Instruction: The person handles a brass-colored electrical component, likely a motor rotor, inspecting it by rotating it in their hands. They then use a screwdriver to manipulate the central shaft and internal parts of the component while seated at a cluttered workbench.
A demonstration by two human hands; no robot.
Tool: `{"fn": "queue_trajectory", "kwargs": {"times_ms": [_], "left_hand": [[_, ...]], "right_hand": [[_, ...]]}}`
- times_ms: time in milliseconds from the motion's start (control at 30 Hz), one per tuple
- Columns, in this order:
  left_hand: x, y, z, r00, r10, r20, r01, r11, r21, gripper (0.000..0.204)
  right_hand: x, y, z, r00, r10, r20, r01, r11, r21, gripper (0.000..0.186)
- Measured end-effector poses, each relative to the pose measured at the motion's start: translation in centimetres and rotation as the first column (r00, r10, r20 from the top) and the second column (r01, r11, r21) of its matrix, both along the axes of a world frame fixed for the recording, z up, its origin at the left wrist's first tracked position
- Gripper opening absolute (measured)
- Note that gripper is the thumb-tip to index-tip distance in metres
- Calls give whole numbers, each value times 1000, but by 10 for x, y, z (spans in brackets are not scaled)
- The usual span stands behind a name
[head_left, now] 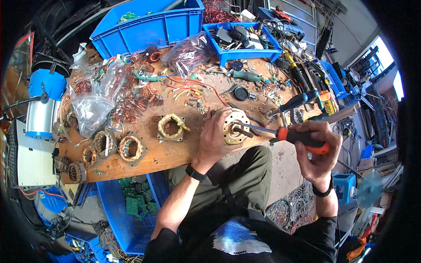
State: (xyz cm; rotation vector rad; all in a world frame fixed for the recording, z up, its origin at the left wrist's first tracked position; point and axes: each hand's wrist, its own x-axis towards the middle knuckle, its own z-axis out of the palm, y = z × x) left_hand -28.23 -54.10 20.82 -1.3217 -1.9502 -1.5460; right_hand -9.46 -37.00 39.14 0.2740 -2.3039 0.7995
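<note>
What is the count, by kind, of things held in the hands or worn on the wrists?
Screwdriver, red and black, in the right hand: 1
Round metal part, in the left hand: 1
Black wristbands, one on each wrist: 2
Total: 4

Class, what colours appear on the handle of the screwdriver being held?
The screwdriver handle is black and orange-red, shown in the head view.

L fisheye cam on head, faces down, near hands [215, 136] & bench [182, 151].
</note>
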Motion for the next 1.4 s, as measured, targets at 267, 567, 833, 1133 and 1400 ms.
{"fn": "queue_trajectory", "kwargs": {"times_ms": [267, 567, 833, 1133, 1400], "left_hand": [[0, 1, 9, 999, 33, -33, -32, 998, 48, 96], [1, 0, -2, 999, -8, 49, 7, 1000, 7, 113], [1, -1, -1, 1000, -7, 22, 5, 998, 57, 111], [-3, -1, 7, 1000, -5, -29, 8, 995, 102, 102], [-8, 1, 11, 999, 0, 32, -2, 997, 75, 100]], "right_hand": [[-1, -1, 3, 1000, 17, 5, -17, 1000, 15, 53], [-2, -18, 20, 986, -166, -19, 164, 942, 294, 61], [-16, -36, 48, 999, -39, 9, 28, 852, 524, 54], [-19, -9, 51, 960, 217, 175, -277, 818, 504, 41], [-21, -22, 46, 943, 286, 168, -332, 795, 508, 48]]}}
